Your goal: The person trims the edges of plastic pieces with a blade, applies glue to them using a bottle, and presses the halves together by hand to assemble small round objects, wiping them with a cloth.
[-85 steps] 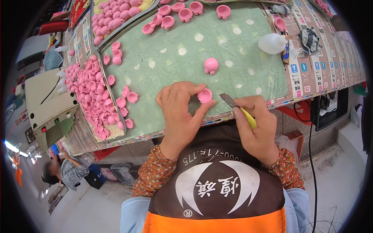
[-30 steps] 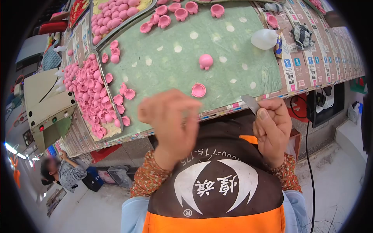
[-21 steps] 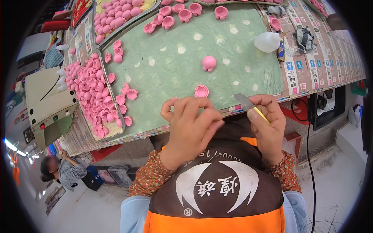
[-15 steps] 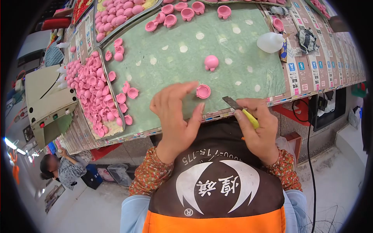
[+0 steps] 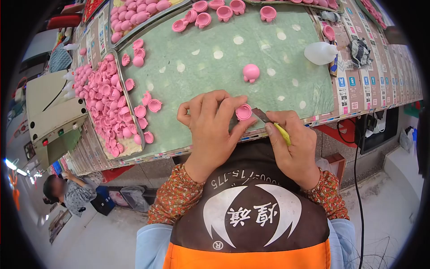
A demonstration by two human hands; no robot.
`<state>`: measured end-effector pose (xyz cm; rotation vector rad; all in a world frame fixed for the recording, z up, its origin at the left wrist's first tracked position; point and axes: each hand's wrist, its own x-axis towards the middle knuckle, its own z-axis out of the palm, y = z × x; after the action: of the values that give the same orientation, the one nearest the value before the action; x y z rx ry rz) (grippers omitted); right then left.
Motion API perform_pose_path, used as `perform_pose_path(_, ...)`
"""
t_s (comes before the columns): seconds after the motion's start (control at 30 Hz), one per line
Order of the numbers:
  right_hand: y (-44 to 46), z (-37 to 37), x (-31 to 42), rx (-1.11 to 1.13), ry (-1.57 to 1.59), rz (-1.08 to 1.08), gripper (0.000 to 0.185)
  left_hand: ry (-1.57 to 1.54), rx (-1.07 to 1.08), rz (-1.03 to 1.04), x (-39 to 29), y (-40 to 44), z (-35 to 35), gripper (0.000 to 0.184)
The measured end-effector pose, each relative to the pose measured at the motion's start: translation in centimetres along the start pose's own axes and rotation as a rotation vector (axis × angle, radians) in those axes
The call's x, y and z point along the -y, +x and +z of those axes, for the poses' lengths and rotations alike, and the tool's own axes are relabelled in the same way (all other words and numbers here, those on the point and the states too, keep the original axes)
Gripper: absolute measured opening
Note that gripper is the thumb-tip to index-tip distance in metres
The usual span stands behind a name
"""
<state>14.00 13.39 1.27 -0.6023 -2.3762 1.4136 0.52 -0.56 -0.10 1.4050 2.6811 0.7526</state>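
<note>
A hollow round pink plastic piece (image 5: pixel 243 112) sits at the near edge of the green mat, its open side facing up. The thumb and index finger of my left hand (image 5: pixel 209 127) close on its rim from either side. My right hand (image 5: pixel 292 141) grips a knife (image 5: pixel 281 133) with a yellow-green handle. Its dark flat blade points left, with the tip right beside the pink piece; whether it touches cannot be told. Beyond my hands, a pink ball-shaped piece (image 5: pixel 251 72) with small feet rests on the mat.
A metal tray (image 5: pixel 130 105) heaped with pink pieces stands at the left, with loose pieces beside it. Another tray (image 5: pixel 150 22) lies behind. More pink cups (image 5: pixel 225 13) line the far side. A white squeeze bottle (image 5: pixel 320 53) and a crumpled cloth (image 5: pixel 359 53) are at the right.
My left fingers have closed on the hollow pink piece, which has shifted slightly towards me. The knife in my right hand has moved left, up to the piece. The view has shifted a little.
</note>
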Motion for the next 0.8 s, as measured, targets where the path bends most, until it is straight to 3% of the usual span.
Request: perform_pose_path(0.8, 0.6, 0.9, 2.4, 0.064, -0.286, -0.074, 0.019, -0.116, 0.032, 0.038, 0.3, 0.3, 0.4, 0.037)
